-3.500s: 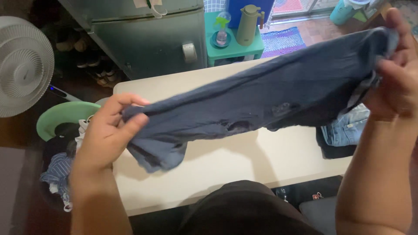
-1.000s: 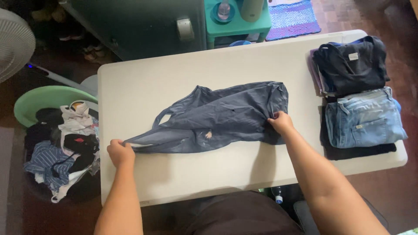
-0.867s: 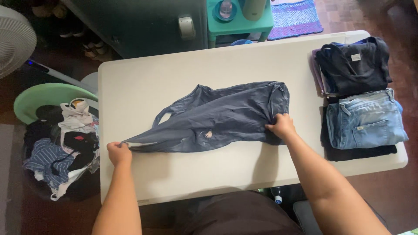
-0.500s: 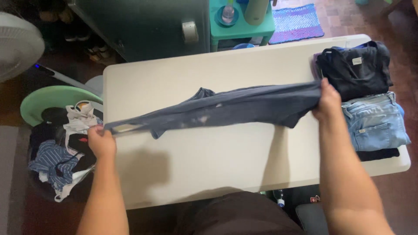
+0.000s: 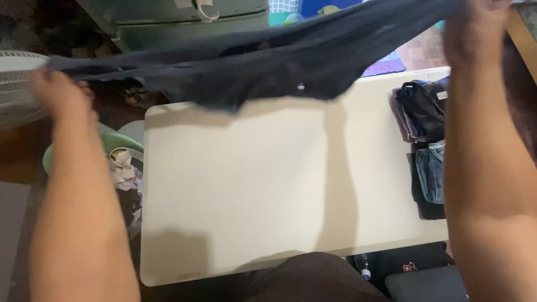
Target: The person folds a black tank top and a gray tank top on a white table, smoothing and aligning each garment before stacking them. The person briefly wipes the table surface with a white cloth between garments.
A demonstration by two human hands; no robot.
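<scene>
High up, each hand, left hand (image 5: 59,92) and right hand (image 5: 475,31), grips the dark garment (image 5: 268,56).

Even, soft indoor light falls from above and lights the pale table (image 5: 235,190) brightly, without glare. The raised dark cloth (image 5: 263,56) throws a faint shadow band along the table's far edge and a vertical streak toward its near edge; a forearm shadow darkens the near left corner. Motion blur smears the left hand (image 5: 59,92), the right hand (image 5: 475,31) and the cloth. The floor stays dim.
</scene>
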